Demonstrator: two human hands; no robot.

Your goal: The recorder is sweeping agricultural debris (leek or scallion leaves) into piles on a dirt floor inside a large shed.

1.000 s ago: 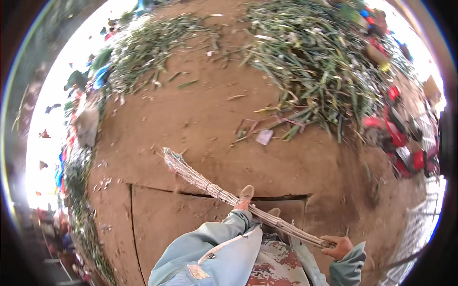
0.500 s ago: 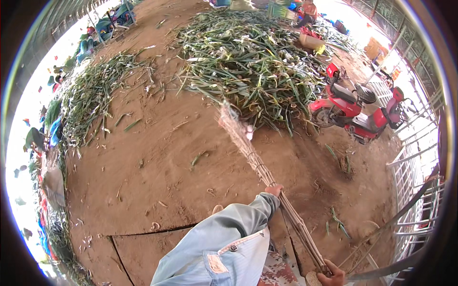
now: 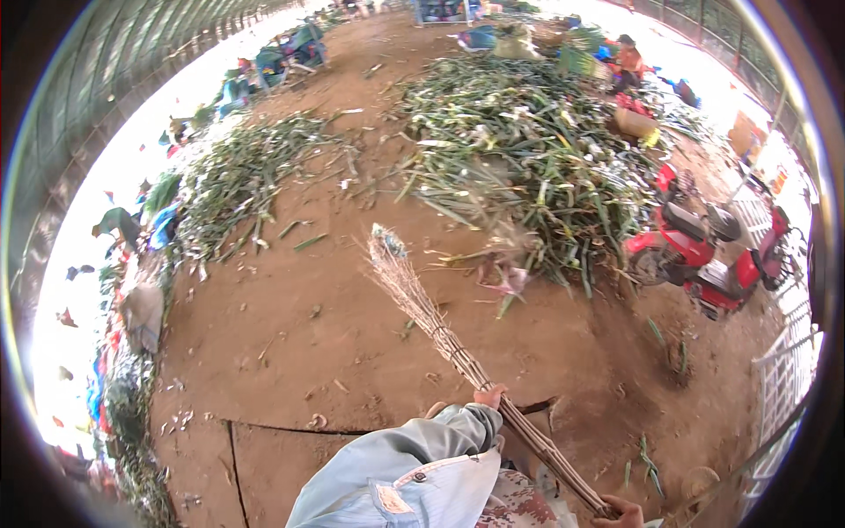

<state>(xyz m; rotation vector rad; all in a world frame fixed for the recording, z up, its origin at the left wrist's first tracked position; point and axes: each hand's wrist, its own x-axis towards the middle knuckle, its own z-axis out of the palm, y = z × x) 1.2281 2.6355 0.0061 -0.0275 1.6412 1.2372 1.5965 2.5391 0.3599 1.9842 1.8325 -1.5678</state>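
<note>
A long broom of bundled twigs (image 3: 444, 339) slants across the view, its bushy end up and to the left over the dirt floor (image 3: 290, 343). My left hand (image 3: 490, 397) is closed round the middle of the bundle, and my right hand (image 3: 621, 513) grips the handle end at the lower edge. Just beyond the broom head, to its right, a pale pinkish scrap (image 3: 503, 275) lies at the edge of a large heap of green leafy stalks (image 3: 537, 145). A light blue sleeve covers my left arm.
A red scooter (image 3: 704, 246) stands at the right, beside a white metal fence (image 3: 783, 370). Another stalk heap (image 3: 238, 176) spreads at the left. A person (image 3: 628, 60) sits beyond the large heap. Joints (image 3: 308, 429) cut the ground near my feet.
The broom head has come away from the large heap, back and to the left. The pinkish scrap now lies apart from the broom. The whole view has shifted.
</note>
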